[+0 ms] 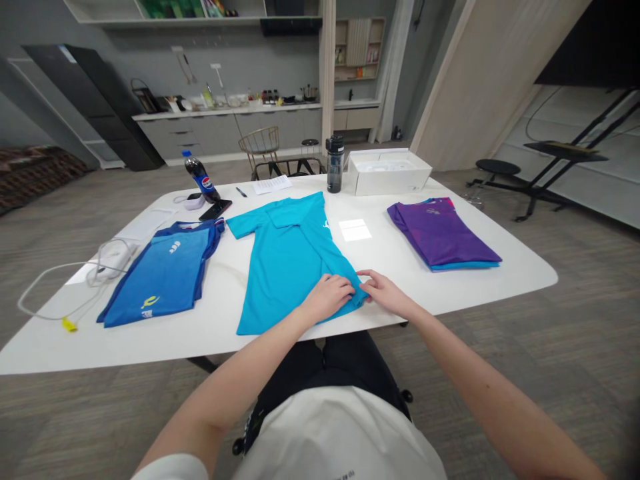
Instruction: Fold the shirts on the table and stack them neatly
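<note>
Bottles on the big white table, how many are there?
2. The cola bottle stands toward the back, on the left; the dark water bottle stands beside the white box. Another could be hidden behind that box.

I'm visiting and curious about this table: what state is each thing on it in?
Turquoise fabric shirt: partly folded, one sleeve out, left hand and right hand at its edge
Blue fabric shirt: folded flat
Purple fabric shirt: folded, lying on bright blue fabric
Clear plastic cola bottle: upright, capped
Dark cylindrical bottle: upright, lidded
White rectangular cardboard box: open on top
Thin dark pen: lying flat
</note>
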